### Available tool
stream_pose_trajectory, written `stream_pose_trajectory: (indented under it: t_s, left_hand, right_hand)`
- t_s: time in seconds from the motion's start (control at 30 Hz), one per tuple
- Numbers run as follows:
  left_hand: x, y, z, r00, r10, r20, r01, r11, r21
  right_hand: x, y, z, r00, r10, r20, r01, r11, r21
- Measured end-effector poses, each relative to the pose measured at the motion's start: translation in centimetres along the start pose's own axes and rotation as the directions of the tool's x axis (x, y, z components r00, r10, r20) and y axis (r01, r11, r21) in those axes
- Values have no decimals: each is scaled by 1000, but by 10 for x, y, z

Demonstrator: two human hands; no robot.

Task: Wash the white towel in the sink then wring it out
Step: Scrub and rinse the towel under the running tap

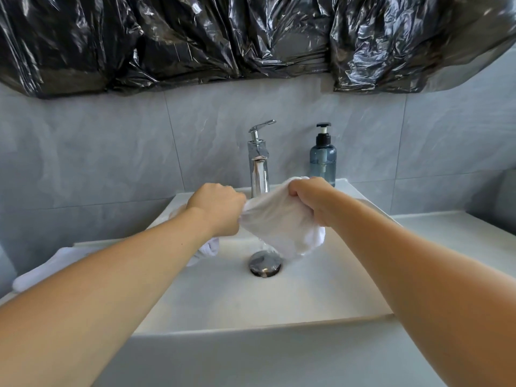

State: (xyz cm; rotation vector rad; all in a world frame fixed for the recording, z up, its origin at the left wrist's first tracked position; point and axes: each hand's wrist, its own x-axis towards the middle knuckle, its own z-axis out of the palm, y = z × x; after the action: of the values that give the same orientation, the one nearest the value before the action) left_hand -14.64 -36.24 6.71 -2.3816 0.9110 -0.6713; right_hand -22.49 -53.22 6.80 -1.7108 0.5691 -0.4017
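- The left hand [216,209] and the right hand [310,201] each clench an end of the white towel [279,219]; both grips are closed on the cloth.
- The towel hangs bunched between them above the white sink [223,297], near the chrome faucet [259,163] and over the metal drain [265,265].
- A blue soap dispenser [323,157] stands far right of the faucet.
- Another white cloth [47,268] lies on the left tabletop.
- Black plastic sheeting [251,37] covers the far wall.

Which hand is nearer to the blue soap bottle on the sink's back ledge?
The right hand, gripping the white towel just below and in front of the soap bottle. The left hand grips the towel's other end, left of the faucet.
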Motion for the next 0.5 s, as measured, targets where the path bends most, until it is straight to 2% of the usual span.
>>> stream_pose_trajectory:
  t_s: [0.1,0.2,0.33,0.4,0.47,0.5]
  left_hand:
    - [19,-20,5,996,63,-62,-52,986,161]
    - [38,-38,5,976,192,-102,-152,937,315]
    - [63,-56,28,935,289,-204,-195,903,382]
    - [72,-52,50,930,261,-258,-169,929,329]
    - [77,-38,72,974,75,-212,-64,996,56]
    - [77,-30,76,993,-59,-107,43,988,-149]
  right_hand:
    - [9,3,5,997,69,18,-69,998,-15]
    - [18,1,10,991,116,65,-115,993,-17]
    - [26,-8,13,984,102,147,-108,994,28]
    - [26,-4,14,968,137,212,-138,990,-10]
    - [24,3,16,941,174,289,-166,985,-54]
    - [25,5,17,935,178,306,-168,984,-60]
